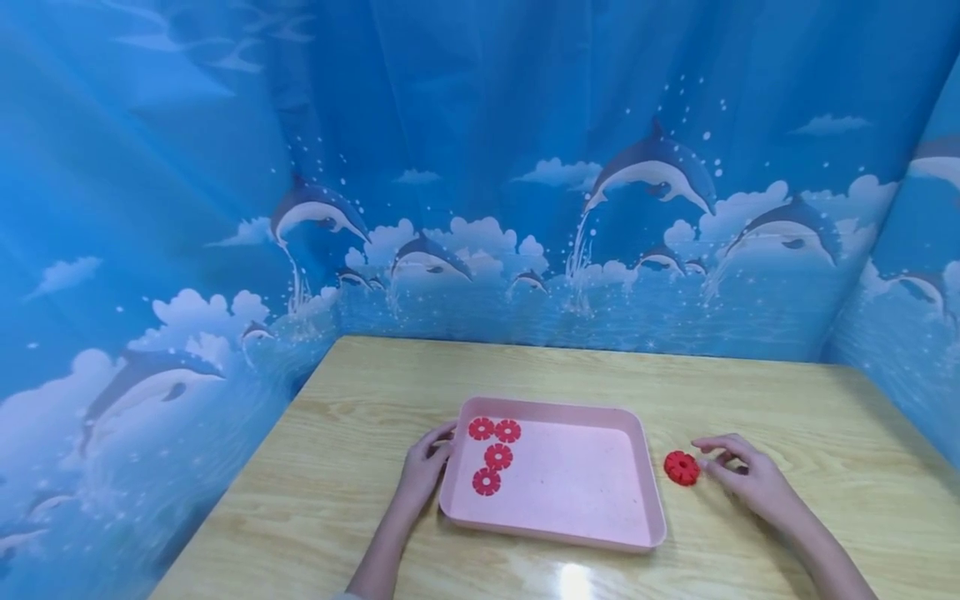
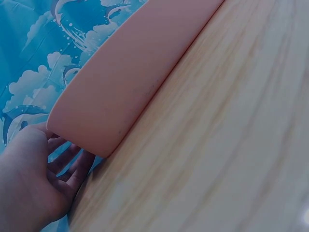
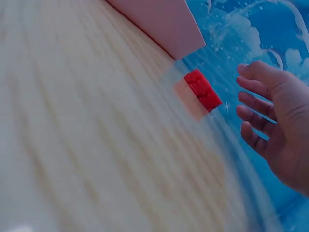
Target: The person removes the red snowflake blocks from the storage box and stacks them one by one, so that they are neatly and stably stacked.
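Observation:
A shallow pink tray lies on the table, with several red notched plastic discs flat in its left part. My left hand is at the tray's left side. In the left wrist view, the fingers of that hand meet the outer wall at its end, thumb at the rim. To the right of the tray stands a short stack of the same red discs, its layers visible in the right wrist view. Beside it is my right hand, fingers loosely bent, holding nothing, with a gap to the stack.
The light wood-grain table carries the tray and stack. A blue curtain printed with dolphins and clouds hangs behind the table and along both sides. The tray's raised wall surrounds the discs inside it.

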Demonstrator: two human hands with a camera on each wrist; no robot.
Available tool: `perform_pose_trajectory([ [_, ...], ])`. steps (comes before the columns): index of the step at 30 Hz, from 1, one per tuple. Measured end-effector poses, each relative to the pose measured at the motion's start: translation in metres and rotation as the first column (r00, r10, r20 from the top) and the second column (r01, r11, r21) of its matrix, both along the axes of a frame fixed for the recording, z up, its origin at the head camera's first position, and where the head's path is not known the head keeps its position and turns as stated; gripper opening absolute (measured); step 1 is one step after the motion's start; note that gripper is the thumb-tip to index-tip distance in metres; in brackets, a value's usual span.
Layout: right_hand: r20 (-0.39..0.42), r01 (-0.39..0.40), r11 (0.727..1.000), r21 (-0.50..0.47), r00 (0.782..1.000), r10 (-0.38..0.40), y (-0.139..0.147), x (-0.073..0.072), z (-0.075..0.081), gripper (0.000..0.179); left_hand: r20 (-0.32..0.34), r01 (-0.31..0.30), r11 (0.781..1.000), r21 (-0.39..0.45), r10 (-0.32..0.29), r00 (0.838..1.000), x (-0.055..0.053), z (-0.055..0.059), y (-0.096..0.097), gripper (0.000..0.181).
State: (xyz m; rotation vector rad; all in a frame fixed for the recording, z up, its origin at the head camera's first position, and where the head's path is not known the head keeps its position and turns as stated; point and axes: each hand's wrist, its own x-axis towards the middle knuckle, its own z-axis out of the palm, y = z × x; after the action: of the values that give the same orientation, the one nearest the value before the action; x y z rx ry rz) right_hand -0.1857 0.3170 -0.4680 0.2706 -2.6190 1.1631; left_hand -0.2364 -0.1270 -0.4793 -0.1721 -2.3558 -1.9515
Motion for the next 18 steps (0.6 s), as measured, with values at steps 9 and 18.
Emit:
perform_pose_trajectory([
  [9,-0.053,-0.098,0.995,0.0,0.994,0.098,-0.042,0.004,0.037,0.02,0.004,0.003,1.0,0.027,-0.003,1.0,0.008,0.015,0.003,0.034],
  [18,-0.01,-0.195,0.98,0.024,0.981,0.196,-0.097,-0.01,0.051,0.016,0.011,-0.012,1.0,0.006,0.012,1.0,-0.004,-0.008,0.0,0.036],
])
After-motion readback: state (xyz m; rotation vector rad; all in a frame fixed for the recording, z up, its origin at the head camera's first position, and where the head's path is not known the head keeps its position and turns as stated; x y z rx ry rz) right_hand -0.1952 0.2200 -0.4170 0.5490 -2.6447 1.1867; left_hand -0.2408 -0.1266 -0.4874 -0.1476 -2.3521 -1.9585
